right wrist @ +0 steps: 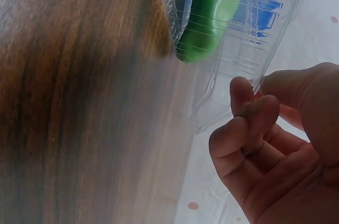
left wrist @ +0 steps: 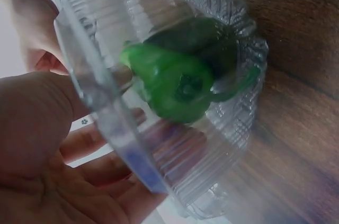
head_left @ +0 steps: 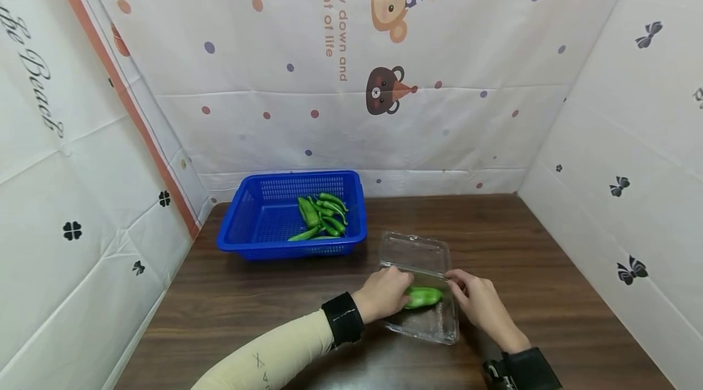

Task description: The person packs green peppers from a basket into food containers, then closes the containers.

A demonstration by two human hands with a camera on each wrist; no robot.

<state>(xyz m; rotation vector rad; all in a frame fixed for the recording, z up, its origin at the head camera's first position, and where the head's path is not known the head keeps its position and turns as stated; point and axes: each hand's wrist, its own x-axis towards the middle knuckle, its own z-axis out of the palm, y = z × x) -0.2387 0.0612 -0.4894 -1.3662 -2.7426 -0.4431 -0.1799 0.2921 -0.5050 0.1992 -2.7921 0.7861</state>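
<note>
- The left hand point(head_left: 382, 294) reaches in from the left, fingers curled on the near-left edge of the clear plastic clamshell box point(head_left: 434, 323), touching the green pepper point(head_left: 421, 297).
- The right hand point(head_left: 479, 303) pinches the box's right edge at the hinge, fingers bent.
- The pepper lies inside the box's tray on the wooden table point(head_left: 549, 268); the lid stands open behind.
- A blue basket point(head_left: 258, 219) farther back left holds more green peppers point(head_left: 321, 216).
</note>
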